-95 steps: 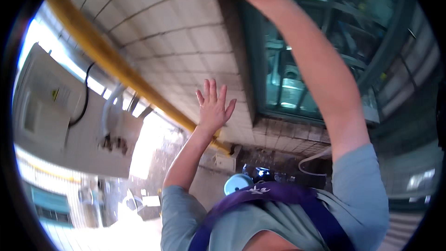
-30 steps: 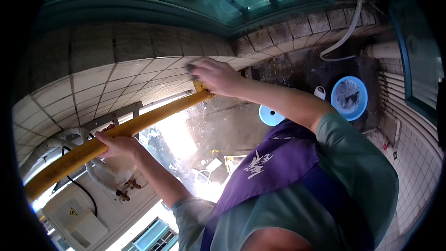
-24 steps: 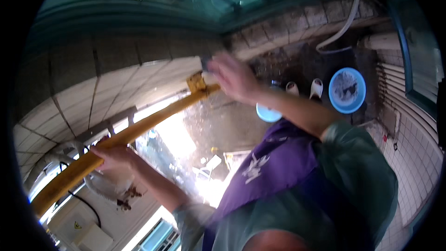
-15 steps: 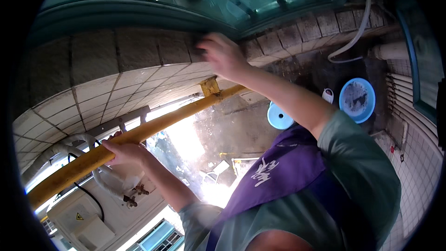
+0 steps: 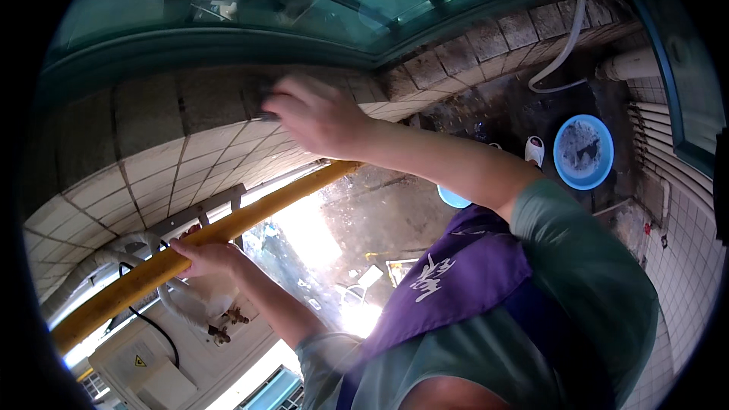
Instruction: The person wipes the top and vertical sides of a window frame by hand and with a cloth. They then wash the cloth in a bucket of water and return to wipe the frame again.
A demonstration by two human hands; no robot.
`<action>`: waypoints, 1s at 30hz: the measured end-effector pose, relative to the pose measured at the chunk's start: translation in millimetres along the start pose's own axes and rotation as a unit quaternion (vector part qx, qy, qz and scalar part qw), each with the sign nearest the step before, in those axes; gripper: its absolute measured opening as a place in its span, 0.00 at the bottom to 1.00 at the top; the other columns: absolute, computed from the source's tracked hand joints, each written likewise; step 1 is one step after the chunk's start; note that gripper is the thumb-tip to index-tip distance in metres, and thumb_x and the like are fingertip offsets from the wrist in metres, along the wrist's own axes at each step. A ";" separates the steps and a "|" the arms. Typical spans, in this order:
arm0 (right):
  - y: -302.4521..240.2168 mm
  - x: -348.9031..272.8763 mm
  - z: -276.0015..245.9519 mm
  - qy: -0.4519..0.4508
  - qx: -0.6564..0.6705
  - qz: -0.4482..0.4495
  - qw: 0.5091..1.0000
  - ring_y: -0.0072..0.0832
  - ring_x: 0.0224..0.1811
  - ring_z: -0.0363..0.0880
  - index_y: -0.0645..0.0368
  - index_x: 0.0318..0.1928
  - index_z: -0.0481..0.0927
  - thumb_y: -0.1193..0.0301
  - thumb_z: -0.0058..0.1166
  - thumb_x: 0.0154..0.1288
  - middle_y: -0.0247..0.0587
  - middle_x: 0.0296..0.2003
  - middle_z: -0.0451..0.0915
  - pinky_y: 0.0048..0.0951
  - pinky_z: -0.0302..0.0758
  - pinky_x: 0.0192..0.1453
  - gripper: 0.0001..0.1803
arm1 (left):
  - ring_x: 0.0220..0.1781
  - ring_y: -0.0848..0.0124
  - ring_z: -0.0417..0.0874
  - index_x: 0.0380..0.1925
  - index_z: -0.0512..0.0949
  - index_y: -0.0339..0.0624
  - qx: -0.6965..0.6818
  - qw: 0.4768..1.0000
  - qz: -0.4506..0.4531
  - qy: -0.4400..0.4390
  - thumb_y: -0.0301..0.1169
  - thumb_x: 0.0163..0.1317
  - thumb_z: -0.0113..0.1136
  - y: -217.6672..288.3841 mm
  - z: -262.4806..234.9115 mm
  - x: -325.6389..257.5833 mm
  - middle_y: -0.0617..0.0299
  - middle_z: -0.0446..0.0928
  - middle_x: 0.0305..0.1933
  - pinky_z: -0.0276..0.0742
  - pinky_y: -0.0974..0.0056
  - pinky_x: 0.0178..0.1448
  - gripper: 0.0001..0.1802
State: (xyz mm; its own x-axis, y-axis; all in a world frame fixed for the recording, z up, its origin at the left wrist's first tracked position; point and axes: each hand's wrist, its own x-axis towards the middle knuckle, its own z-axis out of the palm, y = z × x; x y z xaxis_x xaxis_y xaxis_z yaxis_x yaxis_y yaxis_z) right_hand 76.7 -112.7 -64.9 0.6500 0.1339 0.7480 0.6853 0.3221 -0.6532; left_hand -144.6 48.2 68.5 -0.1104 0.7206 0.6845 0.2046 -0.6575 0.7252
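My left hand (image 5: 203, 257) is wrapped round a thick yellow pipe (image 5: 266, 211) that runs slantwise along the outside of the tiled wall. Higher up, my right hand (image 5: 315, 115) is at the edge of the dark tiled ledge (image 5: 150, 112) below the window. Its fingers are curled, and something dark shows under them. Blur hides what that is. A teal window frame (image 5: 228, 44) with glass borders the ledge.
An outdoor air-conditioner unit (image 5: 140, 345) with wrapped hoses sits lower left. On the wet floor are a blue basin (image 5: 558, 153) with suds, part of another blue object (image 5: 453, 197) and a white shoe (image 5: 534, 149). A pale hose (image 5: 582, 19) hangs upper right, near wall pipes (image 5: 651, 137).
My right hand has moved left along the ledge and slightly down, its forearm now covering more of the pipe's far end. The left hand keeps its grip on the pipe. The view has shifted slightly.
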 end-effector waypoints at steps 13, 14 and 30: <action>80.4 -71.0 -23.4 -0.091 -0.102 0.195 0.971 0.47 0.39 0.78 0.59 0.39 0.79 0.75 0.58 0.56 0.46 0.39 0.76 0.44 0.77 0.42 0.09 | 0.31 0.64 0.79 0.59 0.52 0.33 -0.021 0.999 0.024 -0.007 0.37 0.64 0.63 4.9 -0.6 -1.2 0.49 0.74 0.38 0.83 0.63 0.36 0.35; 62.5 -35.4 -21.0 -0.099 -0.088 0.139 0.981 0.45 0.39 0.78 0.59 0.40 0.79 0.75 0.58 0.57 0.45 0.39 0.76 0.43 0.77 0.41 0.09 | 0.31 0.64 0.79 0.59 0.52 0.34 -0.020 0.999 0.024 0.029 0.35 0.65 0.62 3.4 1.9 -3.1 0.50 0.74 0.37 0.82 0.64 0.35 0.33; 21.6 57.2 -35.7 -0.247 -0.273 -0.191 0.910 0.37 0.47 0.77 0.61 0.42 0.77 0.76 0.55 0.51 0.43 0.44 0.75 0.33 0.81 0.39 0.15 | 0.33 0.69 0.78 0.68 0.48 0.37 -0.110 0.992 -0.052 0.023 0.24 0.62 0.61 18.6 6.3 -6.7 0.53 0.72 0.45 0.79 0.66 0.38 0.40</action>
State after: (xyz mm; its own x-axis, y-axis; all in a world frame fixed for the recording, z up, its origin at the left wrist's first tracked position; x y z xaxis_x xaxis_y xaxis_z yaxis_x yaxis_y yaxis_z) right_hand 140.4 -131.6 -40.4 0.1949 0.5583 0.8064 0.9791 -0.0620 -0.1937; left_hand -133.9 32.5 76.9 -0.1650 0.7790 0.6049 -0.0271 -0.6167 0.7868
